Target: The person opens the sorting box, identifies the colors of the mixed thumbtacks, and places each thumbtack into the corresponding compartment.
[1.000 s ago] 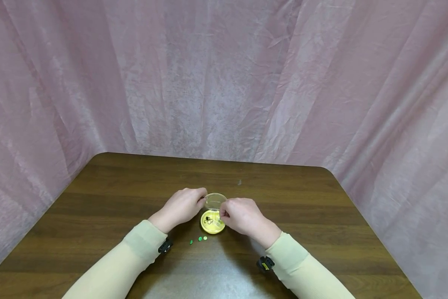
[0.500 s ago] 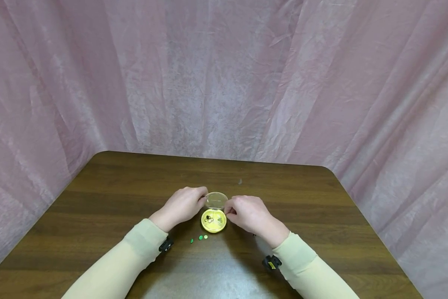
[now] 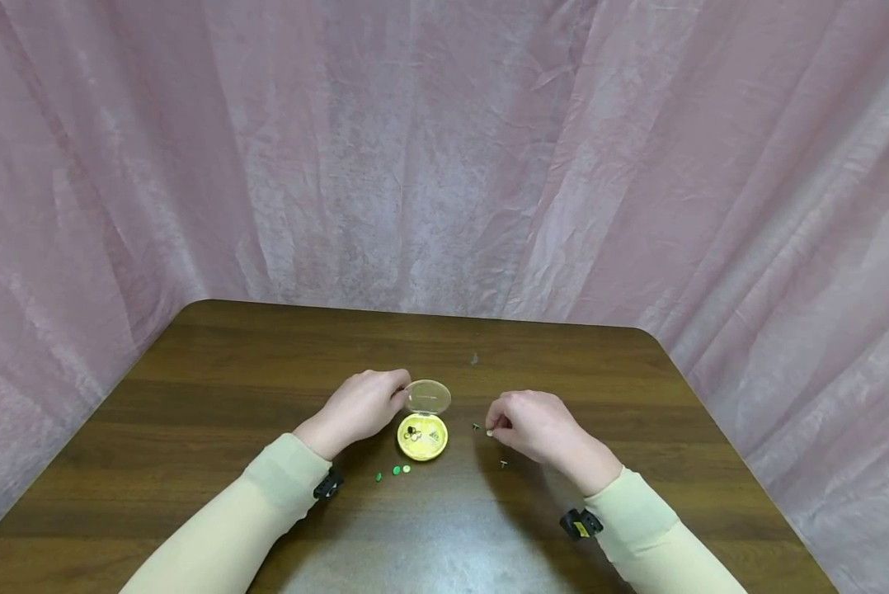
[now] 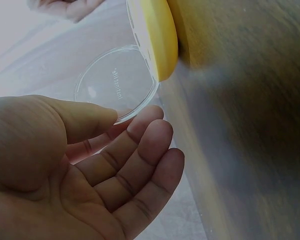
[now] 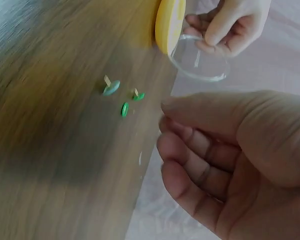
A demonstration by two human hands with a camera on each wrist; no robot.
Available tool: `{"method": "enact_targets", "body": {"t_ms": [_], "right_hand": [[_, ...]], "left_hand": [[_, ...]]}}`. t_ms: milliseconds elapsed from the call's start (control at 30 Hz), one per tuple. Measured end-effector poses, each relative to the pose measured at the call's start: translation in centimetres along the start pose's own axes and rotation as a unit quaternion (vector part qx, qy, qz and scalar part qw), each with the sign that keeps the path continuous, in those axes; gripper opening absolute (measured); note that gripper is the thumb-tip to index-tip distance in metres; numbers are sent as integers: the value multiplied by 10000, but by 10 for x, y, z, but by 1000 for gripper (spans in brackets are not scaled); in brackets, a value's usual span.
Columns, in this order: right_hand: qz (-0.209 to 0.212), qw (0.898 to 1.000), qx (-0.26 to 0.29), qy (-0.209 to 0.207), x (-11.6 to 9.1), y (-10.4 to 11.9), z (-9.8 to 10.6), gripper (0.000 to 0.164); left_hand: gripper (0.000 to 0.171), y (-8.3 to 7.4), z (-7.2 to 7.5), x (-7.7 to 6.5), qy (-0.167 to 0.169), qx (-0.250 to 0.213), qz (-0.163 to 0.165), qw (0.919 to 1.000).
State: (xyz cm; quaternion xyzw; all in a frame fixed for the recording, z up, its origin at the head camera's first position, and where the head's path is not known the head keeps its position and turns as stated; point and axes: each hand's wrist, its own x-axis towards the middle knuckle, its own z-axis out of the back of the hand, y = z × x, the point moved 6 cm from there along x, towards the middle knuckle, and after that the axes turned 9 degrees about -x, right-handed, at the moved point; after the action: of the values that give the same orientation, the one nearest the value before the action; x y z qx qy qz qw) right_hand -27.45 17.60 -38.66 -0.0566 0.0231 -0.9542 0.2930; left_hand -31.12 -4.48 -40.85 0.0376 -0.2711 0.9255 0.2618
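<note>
Here's the left hand [image 3: 363,412], its grip pinching the edge of the clear lid [image 3: 428,398] between thumb and fingers. That lid stands raised at the far side of a round yellow box [image 3: 423,458], which sits near the middle of the wooden surface [image 3: 303,338], and there are small dark and pale bits [image 3: 413,432] inside the box!

Over to the right hand [image 3: 544,425], well apart from the box: its grip is loosely curled, thumb tip close to the index finger. From the right wrist, three little green pins [image 5: 125,109] lie on the surface beyond those fingertips, two of them with prongs poking up. The head view has small pieces [image 3: 504,464] by the right hand, and three more buttons [image 3: 396,470], two green and one pale, on the near side of the box. Pale sleeves [image 3: 222,520] cover both forearms, and a pink curtain [image 3: 444,165] hangs behind it all.
</note>
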Motion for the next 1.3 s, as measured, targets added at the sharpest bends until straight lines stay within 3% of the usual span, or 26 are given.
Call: {"method": "enact_targets", "body": {"t_ms": [300,467,667,900,1300], "right_hand": [[779,9939,464,629,-18,1,-4,16],[960,9907,541,800,-22,2,-9,22],[1026,9897,551,836,-24,3,-16,24],[1075,9921,305,575,-24,4,-20,25],[798,9955,4,519,-24,2,-21,20]], "left_hand": [[11,1,0,0,-27,30,0,10000],[10,1,-1,-1,6,10,34,10000],[9,1,-1,0,4,27,2,10000],[10,-1,-1,0,-18,16,3,10000],[11,-4,2,-1,-85,-42,21,10000]]}}
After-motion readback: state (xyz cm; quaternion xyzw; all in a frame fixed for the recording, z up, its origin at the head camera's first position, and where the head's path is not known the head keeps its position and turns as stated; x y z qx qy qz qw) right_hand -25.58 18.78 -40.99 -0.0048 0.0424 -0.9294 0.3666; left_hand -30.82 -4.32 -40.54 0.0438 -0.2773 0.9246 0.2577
